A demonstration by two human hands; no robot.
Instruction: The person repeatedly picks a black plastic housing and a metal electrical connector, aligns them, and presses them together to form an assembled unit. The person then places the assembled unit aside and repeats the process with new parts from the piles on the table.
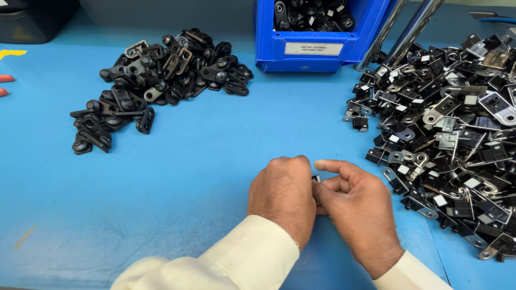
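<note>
— What is held, and where?
— A small black part (316,178), mostly hidden, is pinched between the left hand (283,194) and right hand (356,207), fingers closed around it, low at six o'clock on the blue surface (215,156).

— And the containers?
— A blue bin (322,37) at twelve o'clock is filled with black parts. Loose black brackets (156,80) are heaped at ten o'clock; metal-and-black clips (451,134) are piled at three o'clock.

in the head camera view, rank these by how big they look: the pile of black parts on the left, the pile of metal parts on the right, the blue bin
1. Metal-parts pile, cut off by the frame.
2. Black-parts pile.
3. Blue bin; it is cropped at the top and farther away, so unsure.
</note>
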